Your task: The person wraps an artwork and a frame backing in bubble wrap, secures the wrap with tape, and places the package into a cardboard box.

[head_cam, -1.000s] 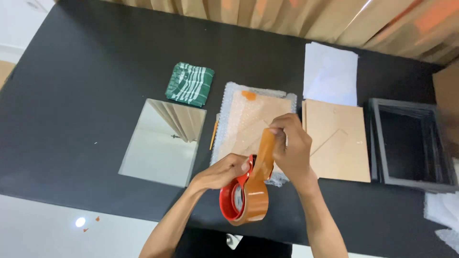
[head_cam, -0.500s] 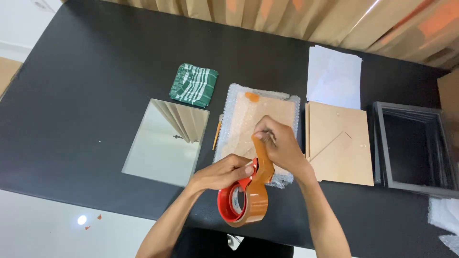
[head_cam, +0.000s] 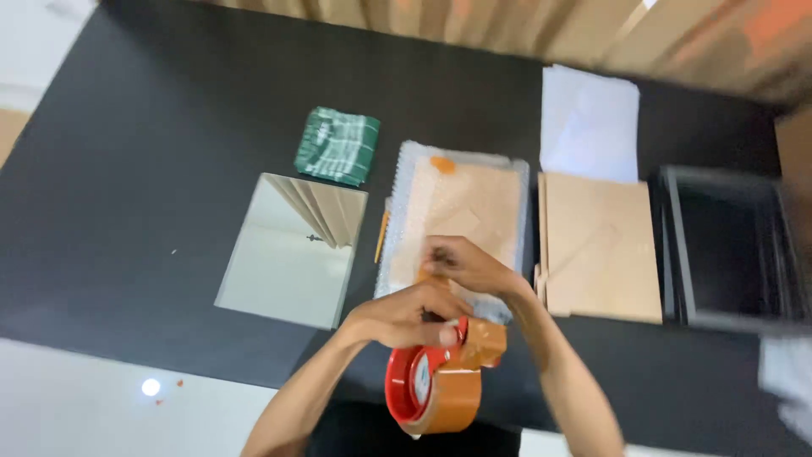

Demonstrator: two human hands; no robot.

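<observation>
My left hand (head_cam: 402, 315) grips a red tape dispenser (head_cam: 433, 382) loaded with a roll of brown tape, held low over the near edge of the black table (head_cam: 152, 135). My right hand (head_cam: 463, 264) presses its fingers down on the near end of a brown board wrapped in bubble wrap (head_cam: 461, 207), right where a short strip of brown tape runs from the dispenser. A small piece of orange-brown tape sits on the far end of the wrapped board.
A rectangular mirror (head_cam: 292, 250) lies left of the wrapped board, with a folded green checked cloth (head_cam: 337, 145) behind it. To the right lie a brown backing board (head_cam: 600, 245), white sheets (head_cam: 588, 123) and a dark picture frame (head_cam: 732, 250).
My right hand has come down from holding the tape strip up and now presses it onto the wrapped board. The dispenser has dropped lower, toward the near edge.
</observation>
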